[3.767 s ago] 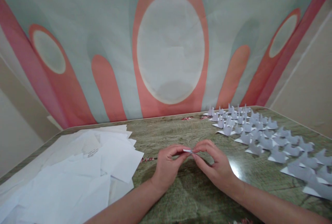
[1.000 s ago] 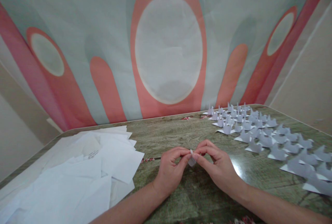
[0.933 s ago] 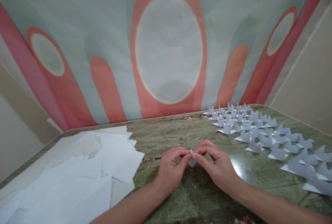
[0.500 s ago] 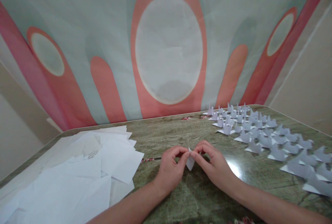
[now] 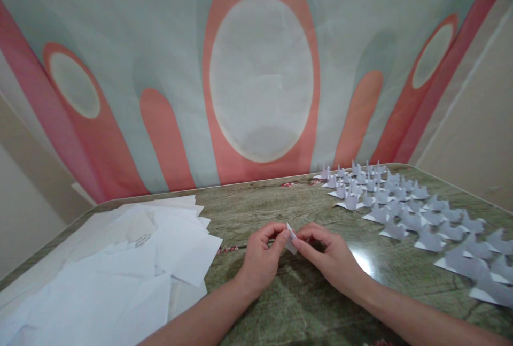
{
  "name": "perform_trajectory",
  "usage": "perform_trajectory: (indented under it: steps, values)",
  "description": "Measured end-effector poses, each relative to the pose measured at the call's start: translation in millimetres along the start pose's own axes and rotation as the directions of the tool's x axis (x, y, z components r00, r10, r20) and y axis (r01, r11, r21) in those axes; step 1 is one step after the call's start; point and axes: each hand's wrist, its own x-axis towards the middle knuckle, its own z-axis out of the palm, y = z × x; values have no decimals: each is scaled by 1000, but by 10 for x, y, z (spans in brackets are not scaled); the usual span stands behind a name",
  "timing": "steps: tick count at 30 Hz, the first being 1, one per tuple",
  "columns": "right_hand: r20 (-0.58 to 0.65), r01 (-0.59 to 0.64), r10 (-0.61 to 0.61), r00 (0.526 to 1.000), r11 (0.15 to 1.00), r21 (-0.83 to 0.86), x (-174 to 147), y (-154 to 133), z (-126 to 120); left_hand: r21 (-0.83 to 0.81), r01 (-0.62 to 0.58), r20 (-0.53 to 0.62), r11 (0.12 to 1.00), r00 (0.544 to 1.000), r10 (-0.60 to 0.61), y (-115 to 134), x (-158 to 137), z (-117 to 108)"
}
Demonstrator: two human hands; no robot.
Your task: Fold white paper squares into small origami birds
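Note:
A small folded piece of white paper (image 5: 291, 240) is held between both hands, just above the wood-patterned table. My left hand (image 5: 262, 255) pinches its left side between thumb and fingers. From the right, my right hand (image 5: 323, 250) closes thumb and fingers on the other edge. The paper tapers to a point at the top and leans to the left; the fingers hide part of its folds.
Overlapping white sheets (image 5: 108, 276) cover the left of the table (image 5: 248, 201). Rows of folded white paper birds (image 5: 395, 228) stand along the right side. A printed backdrop (image 5: 260, 78) hangs behind the table's far edge.
The folded paper has tipped to the left and risen slightly between my fingers. My left hand has shifted a little to the left; the sheets and birds stay in place.

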Motion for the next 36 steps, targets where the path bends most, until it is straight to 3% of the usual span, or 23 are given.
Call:
perform_trajectory:
  steps: [9,15,23,28,36]
  values:
    - [6,18,-18,1000,999,-42,0,22,-19,-114,55,61,992,997,-49,-28,27,-7]
    - [-29,116,-121,992,986,-118,-19,11,-22,-172,104,52,980,994,-96,-72,16,22]
    - [-14,246,-263,965,919,-308,-51,48,14,-101,88,38,991,996,-85,-62,-14,15]
    - [-20,255,-278,960,907,-336,-48,58,33,-95,65,43,993,997,-61,-21,-21,26]
    - [-19,248,-267,964,919,-305,-45,39,24,-194,124,55,973,992,-115,-32,-7,11]
